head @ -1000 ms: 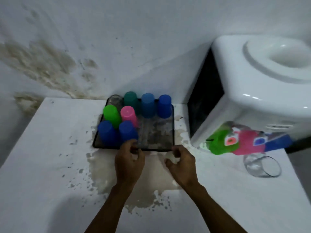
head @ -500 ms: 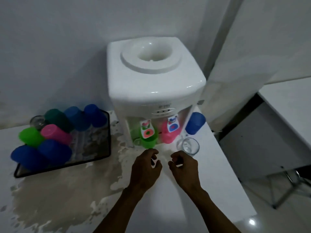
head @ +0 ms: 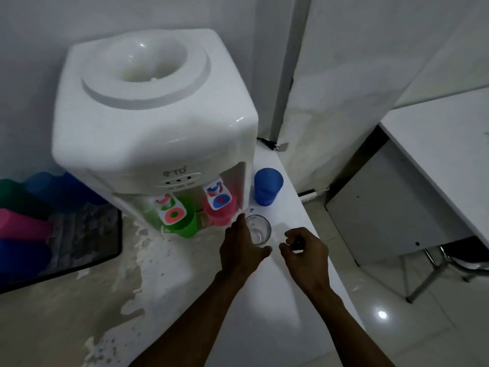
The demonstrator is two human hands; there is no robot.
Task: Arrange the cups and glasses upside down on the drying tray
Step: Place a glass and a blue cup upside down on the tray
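Observation:
A clear glass (head: pixel 260 230) stands upright on the white counter (head: pixel 238 327), just in front of the dispenser's right tap. My left hand (head: pixel 242 247) wraps it from the left, fingers against its side and thumb at its near base. My right hand (head: pixel 304 250) hovers just to the right of the glass, loosely curled and holding nothing. A green cup (head: pixel 186 225) and a pink cup (head: pixel 221 215) sit under the taps. A blue cup (head: pixel 267 186) stands to the dispenser's right. The black drying tray (head: pixel 116 234) at far left carries several upturned coloured cups (head: pixel 23 229).
A white water dispenser (head: pixel 153 115) fills the back of the counter. Brown worn patches (head: pixel 66 300) stain the counter surface. The counter's right edge (head: pixel 333 263) drops to a tiled floor, where a grey cabinet (head: pixel 391 207) and a chair leg (head: pixel 423 282) stand.
My view swung from the tray to the dispenser. Both hands travelled right from the tray's front edge, and my left hand has now closed around the clear glass.

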